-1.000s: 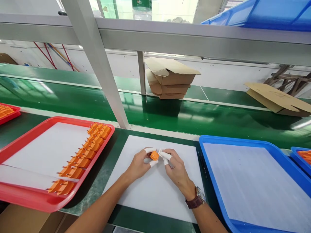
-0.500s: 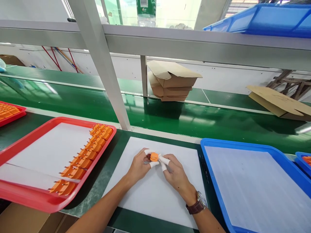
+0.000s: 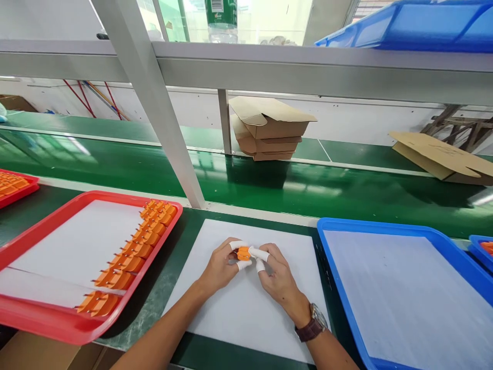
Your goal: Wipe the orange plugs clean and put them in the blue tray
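A small orange plastic part [image 3: 243, 253] is held above a white sheet [image 3: 246, 313] on the bench. My left hand [image 3: 221, 264] grips it from the left between thumb and fingers, which wear white finger covers. From the other side my right hand [image 3: 276, 270] closes its covered fingertips at the part's right edge; whether they pinch anything smaller there is hidden. To the left, a red tray [image 3: 87, 329] lined with white sheet carries several orange parts [image 3: 133, 249] with dark pins, in a slanting row along its right side.
A blue tray [image 3: 323, 246] with a pale liner lies to the right, and a smaller blue tray [image 3: 475, 252] stands beyond it. Behind the bench runs a green conveyor [image 3: 308, 190]. A slanted metal post [image 3: 169, 118] rises at its edge. Cardboard boxes [image 3: 271, 128] stand behind.
The camera view has shifted slightly. Both hands stay over the white sheet, and the orange part has turned a little between the fingers.
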Tool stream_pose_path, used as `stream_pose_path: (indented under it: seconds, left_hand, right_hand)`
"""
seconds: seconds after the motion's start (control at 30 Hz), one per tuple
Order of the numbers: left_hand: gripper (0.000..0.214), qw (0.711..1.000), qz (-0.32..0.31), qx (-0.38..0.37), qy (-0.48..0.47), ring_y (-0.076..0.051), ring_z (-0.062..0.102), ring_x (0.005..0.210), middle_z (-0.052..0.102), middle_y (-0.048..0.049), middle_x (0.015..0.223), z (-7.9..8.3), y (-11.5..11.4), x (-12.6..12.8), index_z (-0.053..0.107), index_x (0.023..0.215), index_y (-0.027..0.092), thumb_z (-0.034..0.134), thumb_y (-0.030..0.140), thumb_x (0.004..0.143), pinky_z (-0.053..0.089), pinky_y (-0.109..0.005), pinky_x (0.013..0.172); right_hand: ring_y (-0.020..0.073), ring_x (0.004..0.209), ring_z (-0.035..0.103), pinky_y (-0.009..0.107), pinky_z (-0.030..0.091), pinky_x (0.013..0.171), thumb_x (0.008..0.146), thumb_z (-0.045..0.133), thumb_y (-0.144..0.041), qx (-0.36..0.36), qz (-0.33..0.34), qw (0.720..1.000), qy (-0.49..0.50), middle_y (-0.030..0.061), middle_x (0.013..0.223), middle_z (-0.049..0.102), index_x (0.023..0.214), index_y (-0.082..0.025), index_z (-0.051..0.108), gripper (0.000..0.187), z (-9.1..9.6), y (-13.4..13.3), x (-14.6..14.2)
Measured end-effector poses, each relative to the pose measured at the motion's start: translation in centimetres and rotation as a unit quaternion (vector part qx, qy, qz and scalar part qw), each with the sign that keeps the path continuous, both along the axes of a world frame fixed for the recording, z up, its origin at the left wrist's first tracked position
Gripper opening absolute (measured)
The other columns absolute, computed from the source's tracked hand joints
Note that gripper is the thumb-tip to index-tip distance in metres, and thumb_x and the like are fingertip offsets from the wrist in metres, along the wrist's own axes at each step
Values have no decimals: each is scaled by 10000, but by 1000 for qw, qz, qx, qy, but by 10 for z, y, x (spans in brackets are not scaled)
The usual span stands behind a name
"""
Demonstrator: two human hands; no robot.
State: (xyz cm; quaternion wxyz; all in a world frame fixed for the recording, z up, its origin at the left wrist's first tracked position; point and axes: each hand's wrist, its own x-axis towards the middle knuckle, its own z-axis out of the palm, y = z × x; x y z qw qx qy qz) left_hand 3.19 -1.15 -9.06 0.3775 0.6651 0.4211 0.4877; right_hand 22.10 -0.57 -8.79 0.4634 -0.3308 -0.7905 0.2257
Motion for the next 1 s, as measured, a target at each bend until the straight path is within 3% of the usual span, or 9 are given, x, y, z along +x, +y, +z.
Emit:
stream_pose_path:
  seconds: [0.2,0.43,0.63,0.73,0.83,1.0]
  left_hand:
    - [378,999,-13,25,40,-161,602,899,601,-52,1089,1,-2,1,613,1168,273,719,191,815,591,-306,736]
    - [342,997,-5,55,61,-154,607,853,603,-58,1078,2,-1,0,596,1175,261,679,202,848,596,-309,702]
    - [341,995,-9,54,78,-162,619,869,611,-49,1077,4,-2,0,592,1178,271,674,215,852,597,-308,704]
    - [339,995,-7,55,80,-160,618,872,613,-48,1077,4,-3,2,598,1173,268,676,206,849,593,-305,715]
    - [337,995,-8,54,87,-149,607,850,609,-48,1078,4,-3,2,598,1176,265,673,204,854,590,-299,712]
    - [355,991,-5,69,113,-159,612,891,605,-51,1094,2,-2,0,582,1196,269,661,189,858,595,-300,721]
  right_hand:
    - [230,877,519,377,477,703,757,452,16,25,-60,998,-1,77,964,567,1191,-222,620,523,-4,5,4]
    - [176,820,568,305,492,673,834,474,-31,-90,16,992,91,36,917,567,1094,-271,676,408,0,3,1]
    - [188,834,554,322,511,694,846,466,-49,-56,-7,998,21,59,962,551,1209,-262,630,452,-5,4,3]
    - [187,850,564,328,519,714,890,482,-97,-54,-36,997,45,63,980,562,1231,-265,621,405,-6,4,3]
    - [187,878,584,326,521,730,910,497,-136,-86,-33,992,89,62,984,588,1173,-265,657,334,-5,5,2]
    - [164,772,593,287,519,643,883,558,-178,-184,38,971,145,48,902,618,1077,-237,688,240,-10,7,-2]
